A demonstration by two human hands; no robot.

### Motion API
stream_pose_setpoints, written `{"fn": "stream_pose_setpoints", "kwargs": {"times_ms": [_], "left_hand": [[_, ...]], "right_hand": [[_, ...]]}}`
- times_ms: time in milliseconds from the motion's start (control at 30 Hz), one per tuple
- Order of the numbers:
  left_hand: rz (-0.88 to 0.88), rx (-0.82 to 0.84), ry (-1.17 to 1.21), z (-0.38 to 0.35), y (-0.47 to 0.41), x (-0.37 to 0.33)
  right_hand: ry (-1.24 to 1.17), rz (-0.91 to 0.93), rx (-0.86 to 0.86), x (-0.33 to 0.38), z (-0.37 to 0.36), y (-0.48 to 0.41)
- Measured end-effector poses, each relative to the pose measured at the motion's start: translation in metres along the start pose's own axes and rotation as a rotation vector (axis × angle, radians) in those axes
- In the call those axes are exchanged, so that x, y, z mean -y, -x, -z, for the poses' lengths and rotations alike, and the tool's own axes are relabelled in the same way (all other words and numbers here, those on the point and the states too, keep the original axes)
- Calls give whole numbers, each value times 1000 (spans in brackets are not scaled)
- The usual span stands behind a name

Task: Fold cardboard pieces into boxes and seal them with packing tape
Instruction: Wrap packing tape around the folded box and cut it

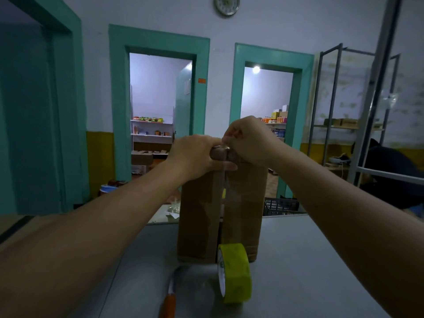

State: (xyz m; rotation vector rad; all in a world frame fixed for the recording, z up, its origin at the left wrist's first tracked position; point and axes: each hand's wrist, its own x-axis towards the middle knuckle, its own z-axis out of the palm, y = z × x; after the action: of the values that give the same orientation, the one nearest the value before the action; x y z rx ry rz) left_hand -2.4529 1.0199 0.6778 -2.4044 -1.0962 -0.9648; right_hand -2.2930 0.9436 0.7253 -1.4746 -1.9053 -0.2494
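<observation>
A brown cardboard box (199, 216) stands upright on the grey table (309, 271), its two flaps facing me with a seam down the middle. A strip of clear tape (226, 191) runs down that seam. My left hand (195, 154) grips the top edge of the box, thumb laid across the front. Beside it, my right hand (247, 141) pinches the end of the tape at the top edge. A roll of yellow-green packing tape (235, 273) stands on edge just in front of the box.
A knife with an orange handle (171, 297) lies on the table left of the roll. A dark plastic crate (281, 206) sits behind the table. Metal shelving (348, 125) stands at the right, two teal doorways behind.
</observation>
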Motion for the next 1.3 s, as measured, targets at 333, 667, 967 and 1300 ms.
{"fn": "stream_pose_setpoints", "kwargs": {"times_ms": [333, 667, 967, 1300], "left_hand": [[-38, -30, 15, -4, -2, 0], [-57, -70, -6, -7, 1, 4], [-59, -87, 16, -3, 7, 7], [-1, -106, -30, -3, 10, 11]], "right_hand": [[77, -6, -59, 4, -2, 7], [2, 30, -66, 7, 9, 0], [-84, 12, -18, 1, 3, -6], [-83, 23, -16, -2, -1, -12]]}}
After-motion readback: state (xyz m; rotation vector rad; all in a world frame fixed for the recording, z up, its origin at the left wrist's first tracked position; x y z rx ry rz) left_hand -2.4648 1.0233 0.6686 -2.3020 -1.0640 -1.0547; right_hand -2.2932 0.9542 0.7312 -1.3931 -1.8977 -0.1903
